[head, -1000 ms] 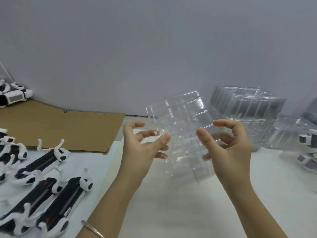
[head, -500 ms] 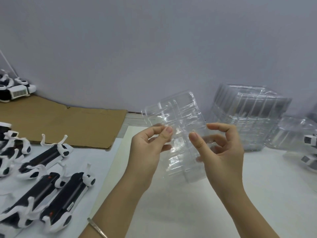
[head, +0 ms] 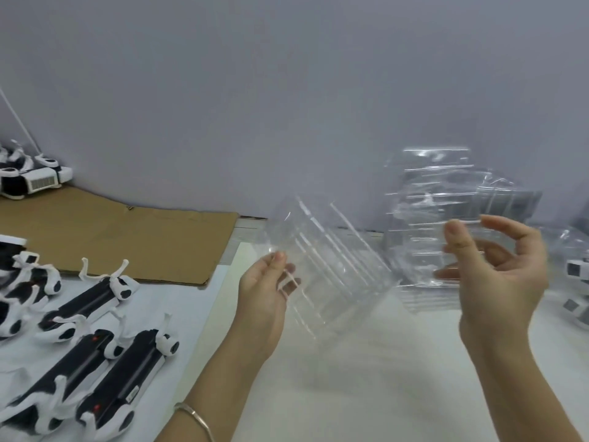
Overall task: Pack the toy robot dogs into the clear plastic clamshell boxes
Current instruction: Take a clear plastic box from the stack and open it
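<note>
Clear plastic, blurred by motion, makes up the clamshell box (head: pixel 334 266), which is held spread open in the air above the counter (head: pixel 366 378), its two halves splayed apart. The left hand (head: pixel 264 291) pinches the edge of the box's left half between thumb and fingertips. The right hand (head: pixel 497 275) curls its thumb and fingers round the right half, which stands more upright. Just behind the box on the right sits a stack of empty clamshells (head: pixel 522 199). Well to the left of the box, black-and-white toy robot dogs (head: pixel 92 301) lie in rows on a white sheet (head: pixel 178 301), and behind them a flat piece of cardboard (head: pixel 127 240) reaches the wall. Another dog (head: pixel 28 180) rests on the cardboard's far left corner. A thin bracelet (head: pixel 194 413) circles the left wrist.
</note>
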Available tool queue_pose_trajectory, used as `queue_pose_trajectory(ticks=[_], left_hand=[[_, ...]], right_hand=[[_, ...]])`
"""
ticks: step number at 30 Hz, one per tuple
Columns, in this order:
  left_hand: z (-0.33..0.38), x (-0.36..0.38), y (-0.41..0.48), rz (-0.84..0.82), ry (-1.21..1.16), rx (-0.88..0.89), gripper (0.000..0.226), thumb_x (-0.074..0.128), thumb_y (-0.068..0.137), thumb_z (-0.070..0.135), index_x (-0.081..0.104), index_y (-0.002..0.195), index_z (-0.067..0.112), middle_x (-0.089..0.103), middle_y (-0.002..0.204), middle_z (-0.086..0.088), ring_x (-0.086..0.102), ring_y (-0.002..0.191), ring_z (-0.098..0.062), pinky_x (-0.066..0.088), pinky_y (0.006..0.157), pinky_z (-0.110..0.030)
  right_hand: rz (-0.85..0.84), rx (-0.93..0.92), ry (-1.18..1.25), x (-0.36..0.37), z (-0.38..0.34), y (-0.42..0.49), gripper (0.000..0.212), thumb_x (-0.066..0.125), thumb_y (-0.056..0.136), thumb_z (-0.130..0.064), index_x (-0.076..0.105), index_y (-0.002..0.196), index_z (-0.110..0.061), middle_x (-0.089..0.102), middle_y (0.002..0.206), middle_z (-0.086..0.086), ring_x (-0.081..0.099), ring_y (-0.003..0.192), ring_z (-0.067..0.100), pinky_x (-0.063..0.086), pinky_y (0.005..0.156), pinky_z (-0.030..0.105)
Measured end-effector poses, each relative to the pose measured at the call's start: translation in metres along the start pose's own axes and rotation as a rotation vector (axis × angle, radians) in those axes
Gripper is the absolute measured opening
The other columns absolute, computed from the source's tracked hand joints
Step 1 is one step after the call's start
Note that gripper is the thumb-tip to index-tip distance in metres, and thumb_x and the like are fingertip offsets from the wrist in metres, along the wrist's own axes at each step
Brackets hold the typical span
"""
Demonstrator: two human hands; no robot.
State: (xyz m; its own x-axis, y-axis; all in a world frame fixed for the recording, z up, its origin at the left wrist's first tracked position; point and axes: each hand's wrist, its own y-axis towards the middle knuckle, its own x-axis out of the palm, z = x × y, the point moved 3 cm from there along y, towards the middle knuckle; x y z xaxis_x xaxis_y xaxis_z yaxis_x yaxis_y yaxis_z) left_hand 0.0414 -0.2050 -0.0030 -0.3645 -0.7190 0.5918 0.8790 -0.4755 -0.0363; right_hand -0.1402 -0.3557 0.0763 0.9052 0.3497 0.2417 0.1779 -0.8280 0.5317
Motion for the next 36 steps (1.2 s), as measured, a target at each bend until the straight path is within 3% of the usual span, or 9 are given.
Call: queue_pose_trajectory(ticks=[4, 7, 10, 14, 22, 26, 29, 33, 36], left_hand=[[-0.034, -0.031, 0.012, 0.219, 0.553, -0.063, 0.025, 0.063, 0.093, 0.025, 0.053, 0.112, 0.013, 0.051, 0.127, -0.008, 0.052, 0.109, -0.018, 0.043, 0.089, -0.029], [-0.035, -0.031, 0.002, 0.326, 0.929, 0.321, 0.059, 0.076, 0.081, 0.01, 0.039, 0.126, 0.016, 0.017, 0.148, -0.001, 0.029, 0.117, -0.003, 0.034, 0.1, -0.025], [-0.041, -0.007, -0.007, -0.161, 1.159, 0.633, 0.029, 0.063, 0.079, 0.022, 0.042, 0.094, 0.034, 0.032, 0.109, 0.028, 0.041, 0.098, 0.005, 0.035, 0.081, -0.008], [-0.063, 0.015, 0.007, -0.605, 1.599, 0.658, 0.047, 0.056, 0.085, 0.034, 0.044, 0.131, 0.029, 0.036, 0.121, 0.01, 0.037, 0.112, -0.009, 0.031, 0.097, -0.019], [-0.067, 0.024, 0.082, -0.69, 1.767, 0.204, 0.068, 0.043, 0.099, 0.043, 0.005, 0.155, 0.036, -0.005, 0.163, 0.007, -0.011, 0.15, -0.016, -0.001, 0.121, -0.038], [-0.012, 0.017, 0.112, -0.49, 1.368, 0.062, 0.038, 0.05, 0.099, 0.023, 0.053, 0.137, 0.026, 0.045, 0.148, -0.001, 0.044, 0.134, -0.02, 0.043, 0.101, -0.031], [0.069, -0.005, 0.121, -0.186, 1.257, 0.212, 0.034, 0.051, 0.095, 0.011, 0.061, 0.126, 0.019, 0.062, 0.129, -0.006, 0.061, 0.104, -0.026, 0.049, 0.082, -0.031], [0.161, -0.08, 0.106, -0.022, 2.036, 0.157, 0.06, 0.064, 0.083, 0.033, 0.044, 0.14, 0.03, 0.046, 0.144, 0.005, 0.048, 0.128, -0.018, 0.041, 0.093, -0.029], [0.182, -0.15, 0.08, -0.032, 2.187, -0.318, 0.103, 0.074, 0.069, 0.058, 0.024, 0.151, 0.021, 0.034, 0.154, 0.0, 0.041, 0.135, -0.022, 0.042, 0.103, -0.036]], right_hand=[[0.026, -0.032, 0.038, -0.01, -0.009, 0.009, 0.034, 0.081, 0.071, -0.05, 0.059, 0.096, -0.044, 0.068, 0.073, -0.011, 0.067, 0.063, 0.009, 0.054, 0.048, 0.021], [0.005, -0.047, 0.047, -0.008, -0.011, 0.009, 0.032, 0.079, 0.072, -0.051, 0.059, 0.096, -0.047, 0.069, 0.074, -0.011, 0.067, 0.061, 0.008, 0.054, 0.048, 0.02], [-0.012, -0.054, 0.067, -0.005, -0.013, 0.007, 0.032, 0.079, 0.072, -0.049, 0.059, 0.097, -0.046, 0.07, 0.073, -0.009, 0.066, 0.056, 0.008, 0.054, 0.047, 0.021], [-0.046, -0.039, 0.077, -0.002, -0.013, 0.004, 0.034, 0.08, 0.069, -0.051, 0.061, 0.097, -0.045, 0.071, 0.074, -0.006, 0.066, 0.057, 0.009, 0.053, 0.046, 0.02], [-0.079, -0.062, 0.056, -0.001, -0.004, 0.002, 0.03, 0.076, 0.071, -0.028, 0.062, 0.093, -0.042, 0.07, 0.071, -0.004, 0.064, 0.049, 0.01, 0.054, 0.048, 0.024], [-0.392, -0.1, -0.1, 0.006, -0.009, -0.005, 0.036, 0.078, 0.062, -0.026, 0.063, 0.093, -0.036, 0.067, 0.064, -0.001, 0.054, 0.043, 0.015, 0.047, 0.046, 0.025], [-0.711, -0.21, -0.419, 0.023, -0.01, -0.018, 0.042, 0.083, 0.068, -0.049, 0.058, 0.1, -0.042, 0.066, 0.067, -0.013, 0.055, 0.046, 0.004, 0.042, 0.048, 0.013], [-0.955, -0.508, -0.745, 0.051, -0.004, -0.045, 0.038, 0.051, 0.077, -0.076, 0.054, 0.103, -0.049, 0.058, 0.068, -0.037, 0.054, 0.054, -0.015, 0.043, 0.052, 0.006], [-1.174, -0.583, -0.787, 0.07, 0.001, -0.072, 0.05, 0.088, 0.048, -0.062, 0.067, 0.088, -0.043, 0.056, 0.068, -0.036, 0.054, 0.051, -0.011, 0.046, 0.053, 0.01]])
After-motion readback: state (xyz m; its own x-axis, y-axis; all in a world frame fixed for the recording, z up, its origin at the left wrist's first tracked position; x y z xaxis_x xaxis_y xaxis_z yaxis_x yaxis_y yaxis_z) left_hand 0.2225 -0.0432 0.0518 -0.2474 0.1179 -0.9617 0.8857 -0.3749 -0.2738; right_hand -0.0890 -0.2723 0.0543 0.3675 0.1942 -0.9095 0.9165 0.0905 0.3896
